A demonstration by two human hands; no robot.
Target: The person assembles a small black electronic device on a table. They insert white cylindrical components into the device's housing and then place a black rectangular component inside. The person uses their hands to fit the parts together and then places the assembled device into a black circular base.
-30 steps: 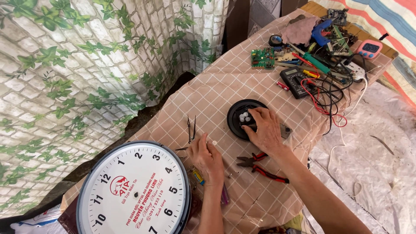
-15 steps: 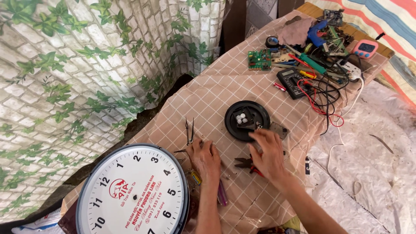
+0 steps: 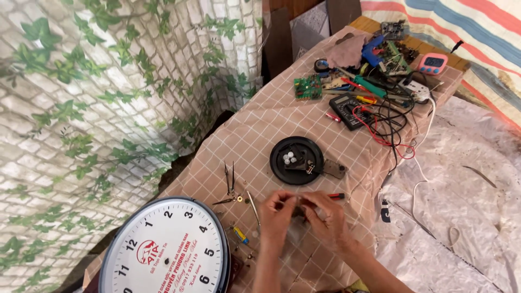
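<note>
Both hands meet over the checked cloth of the desk [image 3: 260, 125], just in front of the black round tray [image 3: 279, 163]. The left hand [image 3: 277, 214] and the right hand [image 3: 325, 220] have their fingers pinched narrow around a small dark part [image 3: 298, 209]; what it is, I cannot tell. A red-tipped tool [image 3: 337, 196] lies beside the right hand. The white wall clock [image 3: 168, 252] lies left of the left hand, tweezers [image 3: 230, 179] beyond it.

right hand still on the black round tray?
No, the right hand has left the black round tray and meets the left hand nearer the person.
</note>
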